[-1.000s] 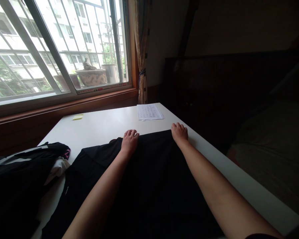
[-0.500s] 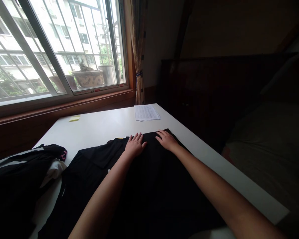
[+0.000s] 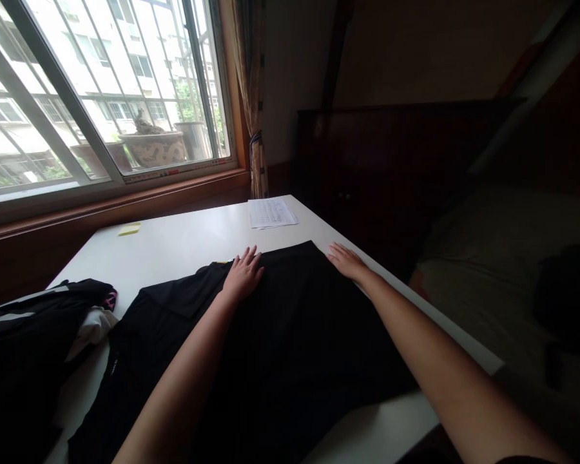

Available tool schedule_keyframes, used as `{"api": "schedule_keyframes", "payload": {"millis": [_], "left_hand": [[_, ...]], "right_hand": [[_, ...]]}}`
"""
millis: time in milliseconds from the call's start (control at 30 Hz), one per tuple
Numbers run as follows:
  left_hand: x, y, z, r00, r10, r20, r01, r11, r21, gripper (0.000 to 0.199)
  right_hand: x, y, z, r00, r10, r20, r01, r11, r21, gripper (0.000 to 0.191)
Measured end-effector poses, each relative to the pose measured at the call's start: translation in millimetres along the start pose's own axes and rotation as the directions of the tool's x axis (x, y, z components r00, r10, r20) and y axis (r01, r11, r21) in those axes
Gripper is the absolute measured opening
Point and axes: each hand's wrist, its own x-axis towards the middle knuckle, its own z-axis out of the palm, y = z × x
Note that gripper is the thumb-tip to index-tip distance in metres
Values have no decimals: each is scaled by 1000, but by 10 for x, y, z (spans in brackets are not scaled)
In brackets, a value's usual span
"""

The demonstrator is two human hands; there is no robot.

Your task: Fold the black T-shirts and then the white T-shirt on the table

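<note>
A black garment [image 3: 294, 335] lies spread over the white table [image 3: 198, 232], with small white lettering near its left edge. My left hand [image 3: 243, 275] rests on the garment near its far edge, fingers spread, palm down. At the garment's right edge, by its far right corner, my right hand [image 3: 347, 261] lies with fingers extended, partly over the white tabletop. Neither hand grips anything.
Dark clothes [image 3: 24, 348] with white and pink parts are heaped at the left. Printed sheets [image 3: 272, 212] lie at the table's far end, and a yellow note [image 3: 129, 229] at the far left. A barred window [image 3: 125, 84] stands behind.
My right hand has slid rightward off the garment's far corner to its right edge. My left hand stays on the cloth. The whole view has shifted slightly.
</note>
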Motion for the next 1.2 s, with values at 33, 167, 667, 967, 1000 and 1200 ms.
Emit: {"api": "schedule_keyframes", "payload": {"millis": [33, 167, 667, 967, 1000, 1200], "left_hand": [[-41, -20, -15, 999, 34, -37, -34, 999, -17, 52], [-342, 20, -99, 982, 159, -103, -169, 982, -89, 42], [-2613, 745, -1067, 883, 457, 108, -433, 881, -193, 47], [-3000, 973, -1165, 891, 454, -24, -454, 886, -95, 17], [-2990, 996, -1148, 885, 465, -29, -465, 881, -81, 16], [-3027, 992, -1062, 878, 478, -24, -478, 872, -103, 18]], "right_hand": [[-54, 76, -13, 1000, -7, -3, 7, 1000, 29, 67], [-311, 315, -50, 999, -39, -19, 42, 981, 187, 68], [-1980, 396, -163, 973, -224, -63, 232, 932, 279, 67], [-2507, 412, -63, 943, -154, -293, 175, 983, 46, 50], [-2540, 390, -67, 948, -136, -289, 148, 989, 22, 51], [-2632, 380, -141, 974, -105, -203, 82, 990, -118, 52]]}}
